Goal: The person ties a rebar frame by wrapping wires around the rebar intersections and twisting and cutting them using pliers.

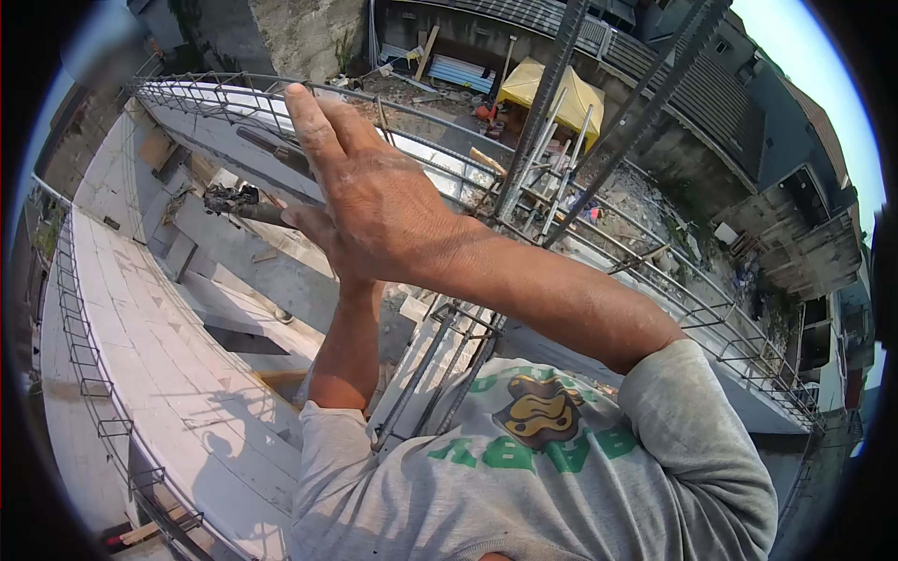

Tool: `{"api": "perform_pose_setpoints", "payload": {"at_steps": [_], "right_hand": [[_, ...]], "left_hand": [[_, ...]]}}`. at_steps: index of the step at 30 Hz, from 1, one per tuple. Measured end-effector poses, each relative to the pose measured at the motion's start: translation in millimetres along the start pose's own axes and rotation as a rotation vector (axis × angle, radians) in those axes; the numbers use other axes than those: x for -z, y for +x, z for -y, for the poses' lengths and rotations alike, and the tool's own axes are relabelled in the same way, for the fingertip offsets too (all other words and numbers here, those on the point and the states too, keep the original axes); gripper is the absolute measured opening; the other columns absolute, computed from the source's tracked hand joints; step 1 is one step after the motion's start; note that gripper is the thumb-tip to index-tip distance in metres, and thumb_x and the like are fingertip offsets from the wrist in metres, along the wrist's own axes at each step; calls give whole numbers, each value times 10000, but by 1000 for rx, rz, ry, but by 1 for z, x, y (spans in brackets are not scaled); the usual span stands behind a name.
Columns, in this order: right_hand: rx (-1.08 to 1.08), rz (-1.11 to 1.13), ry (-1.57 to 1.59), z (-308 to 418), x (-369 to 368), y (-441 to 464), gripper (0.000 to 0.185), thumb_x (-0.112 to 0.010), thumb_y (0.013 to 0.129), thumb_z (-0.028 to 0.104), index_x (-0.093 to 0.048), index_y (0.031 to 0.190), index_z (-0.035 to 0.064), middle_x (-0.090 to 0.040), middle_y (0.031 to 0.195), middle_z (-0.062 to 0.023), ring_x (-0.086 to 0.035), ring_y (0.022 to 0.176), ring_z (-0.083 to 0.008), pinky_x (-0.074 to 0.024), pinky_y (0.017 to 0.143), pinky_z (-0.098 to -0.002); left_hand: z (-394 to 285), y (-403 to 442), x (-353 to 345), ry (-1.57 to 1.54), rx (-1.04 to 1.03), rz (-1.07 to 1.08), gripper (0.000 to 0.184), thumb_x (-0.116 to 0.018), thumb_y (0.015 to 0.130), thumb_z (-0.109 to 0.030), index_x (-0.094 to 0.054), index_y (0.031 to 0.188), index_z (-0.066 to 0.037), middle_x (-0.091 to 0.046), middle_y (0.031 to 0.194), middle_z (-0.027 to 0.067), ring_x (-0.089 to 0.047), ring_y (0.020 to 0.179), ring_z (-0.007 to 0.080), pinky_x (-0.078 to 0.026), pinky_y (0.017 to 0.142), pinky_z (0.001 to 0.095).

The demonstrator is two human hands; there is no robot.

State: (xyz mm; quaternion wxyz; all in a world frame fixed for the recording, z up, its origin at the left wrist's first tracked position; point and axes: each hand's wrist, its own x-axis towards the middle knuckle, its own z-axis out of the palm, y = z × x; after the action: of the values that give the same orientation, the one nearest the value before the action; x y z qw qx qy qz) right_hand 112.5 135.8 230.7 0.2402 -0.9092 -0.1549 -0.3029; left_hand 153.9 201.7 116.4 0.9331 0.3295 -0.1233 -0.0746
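Observation:
My right hand (379, 192) reaches across in front of my body, its back toward me and its dusty fingers stretched out up and to the left. Behind it rises my left hand (355, 285); only the wrist area shows clearly, and its fingers are hidden. A dark rod-like bundle with a black tangled end, like tie wire (232, 199), sticks out left beside a thumb. Above it, a dark slotted handle-like piece (271, 147) emerges from behind my right fingers. Which hand holds either thing is hidden.
Upright ribbed rebar (538, 122) stands just ahead and right. A rebar cage (673, 290) runs along the wall top. White block walls (168, 346) curve at left. Far below are a yellow tarp (552, 93), rubble and bluish sheets (458, 73).

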Motion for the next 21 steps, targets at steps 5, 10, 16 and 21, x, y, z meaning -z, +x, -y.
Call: {"api": "perform_pose_setpoints", "payload": {"at_steps": [5, 10, 16, 21], "right_hand": [[138, -68, -74, 9, 11, -22, 758, -718, 794, 332, -350, 1381, 24, -391, 1312, -239, -493, 1161, -386, -502, 912, -461], [71, -196, 22, 8, 36, -21, 397, -717, 774, 303, -557, 979, 3, -468, 1091, -187, -604, 897, -306, -537, 724, -416], [-98, -199, 211, 8, 55, -28, 317, -642, 801, 267, -575, 940, -9, -477, 1038, -189, -603, 829, -316, -524, 723, -428], [-117, -284, 330, 2, 65, -30, 283, -609, 806, 263, -588, 832, -18, -521, 809, -155, -554, 715, -277, -470, 645, -420]], "left_hand": [[-13, -8, -11, 93, 7, 12, 541, -597, 911, -373, -390, 1297, -55, -463, 1245, 55, -534, 1076, 177, -461, 905, 342], [-24, -22, -31, 236, 82, 87, 583, -608, 904, -378, -370, 1328, -55, -452, 1287, 60, -524, 1116, 183, -450, 940, 345], [-50, -40, -35, 325, 233, 305, 635, -621, 896, -383, -348, 1366, -54, -439, 1338, 67, -512, 1165, 190, -437, 982, 348], [-48, -47, -18, 95, 253, 367, 557, -592, 903, -342, -407, 1325, -30, -516, 1271, 77, -522, 1166, 212, -460, 959, 377]]}}
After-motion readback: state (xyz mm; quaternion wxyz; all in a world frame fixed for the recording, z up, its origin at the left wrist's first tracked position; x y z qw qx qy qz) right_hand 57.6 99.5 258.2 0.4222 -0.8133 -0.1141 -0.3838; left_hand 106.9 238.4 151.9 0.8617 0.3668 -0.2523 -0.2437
